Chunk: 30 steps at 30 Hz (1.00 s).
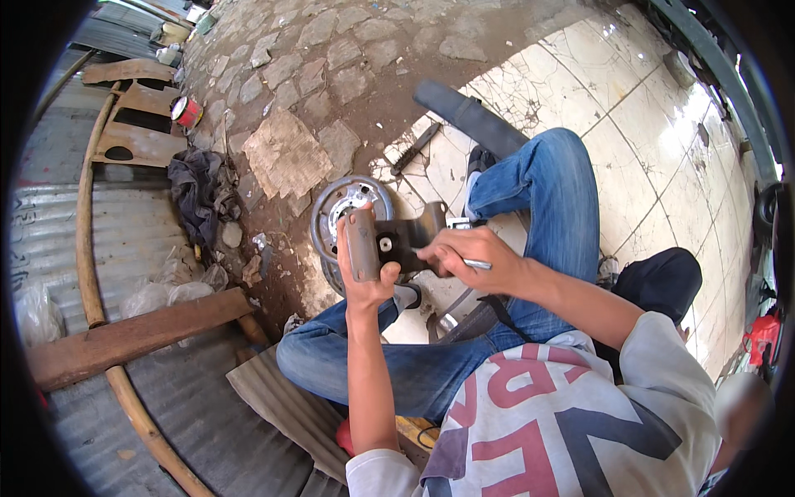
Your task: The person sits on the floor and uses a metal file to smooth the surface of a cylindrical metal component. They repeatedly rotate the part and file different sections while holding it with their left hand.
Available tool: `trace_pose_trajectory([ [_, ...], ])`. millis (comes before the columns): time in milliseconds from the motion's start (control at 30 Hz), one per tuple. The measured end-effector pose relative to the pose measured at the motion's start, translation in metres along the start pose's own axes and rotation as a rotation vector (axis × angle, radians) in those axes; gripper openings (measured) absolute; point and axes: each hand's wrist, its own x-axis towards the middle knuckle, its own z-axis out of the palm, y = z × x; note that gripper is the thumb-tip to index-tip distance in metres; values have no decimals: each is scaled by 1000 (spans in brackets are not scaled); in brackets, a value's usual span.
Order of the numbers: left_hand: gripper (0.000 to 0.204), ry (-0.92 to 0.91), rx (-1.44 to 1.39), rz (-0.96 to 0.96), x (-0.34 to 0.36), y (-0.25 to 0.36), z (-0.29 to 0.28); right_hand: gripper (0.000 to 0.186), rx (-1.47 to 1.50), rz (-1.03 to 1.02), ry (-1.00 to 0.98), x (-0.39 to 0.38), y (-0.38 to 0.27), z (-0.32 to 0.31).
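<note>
My left hand (373, 290) is wrapped round a brown metal part (362, 248), held up above my crossed legs. This part has a curved plate, a dark middle with a pale round fitting in it, and a second brown end farther right. At its right side, my right hand (468, 253) is closed on a slim silver tool (478, 264). The tool's rear end sticks out behind the fingers; its kind cannot be made out. Behind the part, a round grey metal disc (315, 217) like a wheel rim lies on the ground, partly hidden.
A dark toothed or bristled tool (414, 149) and a long black padded piece (468, 114) lie on cracked tiles. Cardboard (286, 153), a dark rag (203, 199) and a red can (187, 111) are to the left. A wooden beam (141, 335) crosses corrugated metal. Another person (741, 406) is at the right rim.
</note>
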Motion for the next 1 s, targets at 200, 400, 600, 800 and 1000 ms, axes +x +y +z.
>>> trace_pose_trajectory([
  [200, 98, -134, 13, 20, 5, 2, -2, 17, -34, -28, 53, -7, 1, 8],
  [400, 97, -104, 69, 43, 5, 2, 7, 21, -261, -171, 70, -10, 9, 9],
  [600, 101, -102, 5, -11, 0, 2, 6, 18, -185, -175, 176, -13, -4, 4],
  [800, 106, -174, -109, -49, 2, 0, 2, 22, -65, -24, 126, -22, 1, 16],
  [1000, 108, -141, -193, -117, -5, 6, 7, 24, -184, -116, 157, -19, 7, 11],
])
